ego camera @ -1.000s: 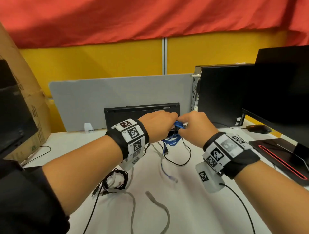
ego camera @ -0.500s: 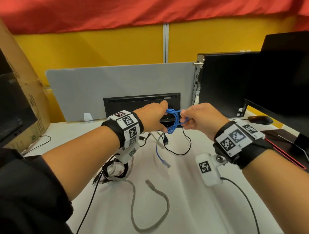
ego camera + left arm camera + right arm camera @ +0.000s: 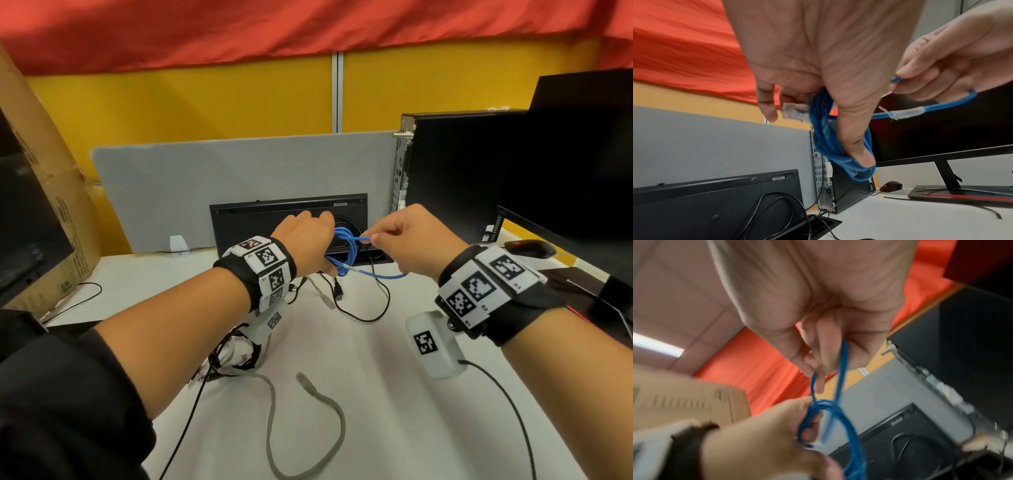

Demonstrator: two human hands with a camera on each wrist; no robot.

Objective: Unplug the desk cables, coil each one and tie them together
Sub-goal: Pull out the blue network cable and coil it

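Observation:
A blue network cable (image 3: pixel 344 248) is wound into a small coil held in the air above the desk. My left hand (image 3: pixel 308 245) grips the coil (image 3: pixel 830 138), thumb through its loops, with the clear plug (image 3: pixel 795 112) sticking out beside the fingers. My right hand (image 3: pixel 407 240) pinches the cable's free end (image 3: pixel 841 366) to the right of the coil; a labelled stretch (image 3: pixel 906 112) sags beneath it. A grey cable (image 3: pixel 308 428) lies loose on the white desk (image 3: pixel 394 428). A tied black and white bundle (image 3: pixel 236 354) lies under my left forearm.
A black cable (image 3: pixel 363 301) runs out of the desk's cable hatch (image 3: pixel 380 258) behind the hands. A black computer tower (image 3: pixel 455 171) and monitor (image 3: pixel 582 164) stand at the right, with a mouse (image 3: pixel 529 248). A cardboard box (image 3: pixel 44 192) is at the left.
The hands have risen and drawn apart. The blue cable's hanging tail has been taken up off the desk, and the right hand now pulls its end to the right of the coil.

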